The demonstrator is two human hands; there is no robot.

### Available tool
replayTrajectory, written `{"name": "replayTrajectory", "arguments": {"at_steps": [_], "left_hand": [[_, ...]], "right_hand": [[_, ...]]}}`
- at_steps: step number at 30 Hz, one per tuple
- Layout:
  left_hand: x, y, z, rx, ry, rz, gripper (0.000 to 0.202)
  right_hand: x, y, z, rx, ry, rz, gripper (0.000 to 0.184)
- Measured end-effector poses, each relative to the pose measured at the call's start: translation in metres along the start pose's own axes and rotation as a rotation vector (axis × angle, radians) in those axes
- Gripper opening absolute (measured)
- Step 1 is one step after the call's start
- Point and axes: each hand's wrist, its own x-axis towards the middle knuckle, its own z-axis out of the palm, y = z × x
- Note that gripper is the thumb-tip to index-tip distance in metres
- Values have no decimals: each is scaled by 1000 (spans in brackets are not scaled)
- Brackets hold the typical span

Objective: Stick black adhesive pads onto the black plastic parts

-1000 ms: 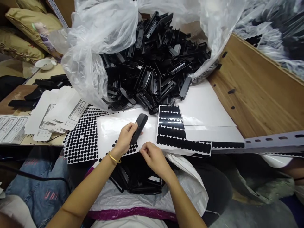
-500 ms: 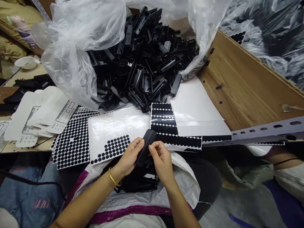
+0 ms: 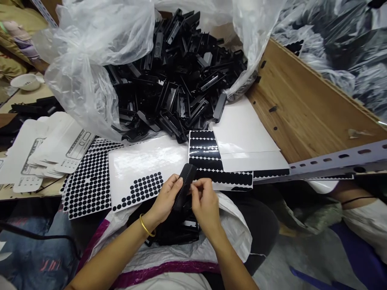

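My left hand [image 3: 166,197] grips a long black plastic part [image 3: 185,183] with a ribbed, carbon-look face, held tilted over my lap. Close against the right edge of that part, my right hand [image 3: 205,203] has its thumb and fingertips pinched together; whatever is between them is too small to make out. Under both hands, a white woven sack [image 3: 225,251] with a purple edge lies across my lap with several black plastic parts [image 3: 178,235] on it. Just beyond my left hand lies a white sheet of round black stickers [image 3: 148,187], partly used up.
A large pile of black plastic parts [image 3: 181,84] spills from a clear plastic bag [image 3: 81,76]. Printed white cards [image 3: 54,141] and more dot sheets [image 3: 90,181] lie left. Blank white sheets [image 3: 242,133] lie beside a wooden board [image 3: 317,108]. Another person's arm [image 3: 356,195] shows at right.
My right thumb and fingertips have drawn together in a tighter pinch at the part's edge. My left hand keeps its hold. The whole view has shifted slightly.
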Motion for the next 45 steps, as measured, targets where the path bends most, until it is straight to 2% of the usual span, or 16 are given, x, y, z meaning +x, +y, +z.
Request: {"name": "replayTrajectory", "arguments": {"at_steps": [5,8,10,12,15,19,23,25,28,32,35,39,45], "left_hand": [[7,-4,-2,21,-85,-64,29],[14,-11,2,64,-121,-85,32],[21,-17,9,106,-155,-36,32],[29,-22,16,187,-164,62,32],[42,-26,24,306,-118,175,32],[53,-25,25,348,-67,215,32],[59,-26,24,364,-77,217,31],[61,-26,25,353,-78,204,31],[58,-23,25,219,-86,141,28],[40,-9,18,-88,-173,15,19],[22,0,8,-151,-198,-53,26],[7,2,-7,-68,-217,-116,31],[2,0,-16,-45,-181,-137,37]], "right_hand": [[-2,39,-58,-185,283,29,2],[-2,65,-87,-389,336,-71,5],[-1,77,-93,-516,314,-188,6],[2,82,-90,-609,261,-271,9],[8,81,-82,-685,192,-324,14],[15,76,-78,-719,173,-349,17],[14,69,-79,-708,97,-327,21],[10,59,-78,-596,-15,-339,19],[3,37,-70,-297,-189,-342,13],[-1,10,-56,73,-152,-116,11],[3,-1,-46,290,-168,44,8],[9,-9,-34,384,-250,101,6],[10,-12,-27,350,-357,112,5]]}}
